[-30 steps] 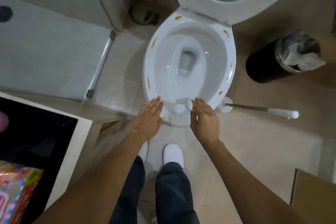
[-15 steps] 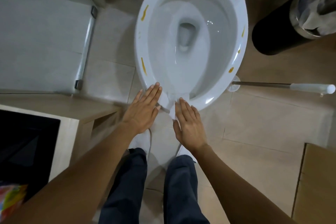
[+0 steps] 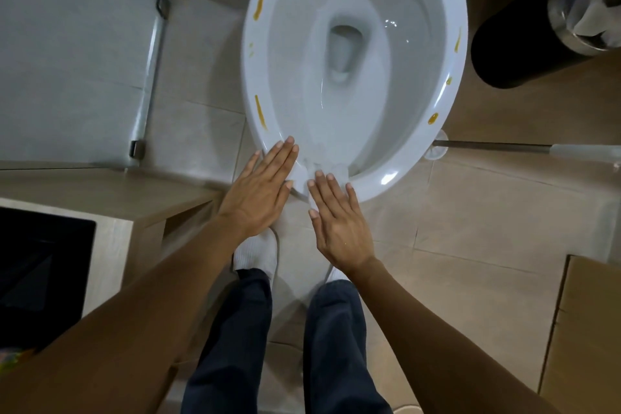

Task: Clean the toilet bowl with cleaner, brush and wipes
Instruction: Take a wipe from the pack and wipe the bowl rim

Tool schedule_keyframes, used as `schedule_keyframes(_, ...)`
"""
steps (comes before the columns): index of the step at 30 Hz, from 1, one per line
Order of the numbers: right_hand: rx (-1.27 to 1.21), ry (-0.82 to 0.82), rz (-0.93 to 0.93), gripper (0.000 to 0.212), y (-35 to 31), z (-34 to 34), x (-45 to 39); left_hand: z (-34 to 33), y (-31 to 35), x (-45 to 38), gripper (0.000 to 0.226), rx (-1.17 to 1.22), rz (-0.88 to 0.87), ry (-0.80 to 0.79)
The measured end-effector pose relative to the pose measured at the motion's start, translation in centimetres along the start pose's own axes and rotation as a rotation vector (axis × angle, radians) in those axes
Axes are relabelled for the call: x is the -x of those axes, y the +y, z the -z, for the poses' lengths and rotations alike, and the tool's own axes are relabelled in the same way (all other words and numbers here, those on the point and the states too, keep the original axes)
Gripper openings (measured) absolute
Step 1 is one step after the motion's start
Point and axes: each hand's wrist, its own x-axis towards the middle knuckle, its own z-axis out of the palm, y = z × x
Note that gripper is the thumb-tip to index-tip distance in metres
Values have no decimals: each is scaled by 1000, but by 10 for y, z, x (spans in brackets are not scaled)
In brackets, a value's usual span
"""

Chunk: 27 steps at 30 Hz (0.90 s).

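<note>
Left hand and right hand: both flat, fingers straight, gripping nothing, pressing a white wipe onto the toilet bowl's front rim.

Change: 0.5 s ago the wipe lay bunched between the fingertips; now it spreads further over the rim. Wiping looks just begun.

Yellow-brown smears: several remain around the rim.

Toilet brush: on the floor, right of the bowl.

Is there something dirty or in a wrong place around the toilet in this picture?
Yes. Yellow-brown smears dot the rim of the toilet bowl, still unwiped. A brush lies flat on the floor at the right, not standing upright. Nothing looks broken.
</note>
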Motion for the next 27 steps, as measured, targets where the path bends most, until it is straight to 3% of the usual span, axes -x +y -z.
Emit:
schedule_keyframes(8, 11, 23, -3, 50, 8, -5, 26, -4, 7, 0, 61, 40, 16, 16)
schedule_keyframes(15, -16, 105, -344, 51, 18, 1, 21, -8, 9, -2, 62, 13, 21, 4)
schedule_keyframes(24, -231, 225, -589, 56, -17, -4, 9, -15, 17, -6, 62, -7, 25, -2)
schedule_keyframes(27, -252, 250, -593, 59, -20, -1, 8, -15, 16, -6, 62, -3, 31, 3)
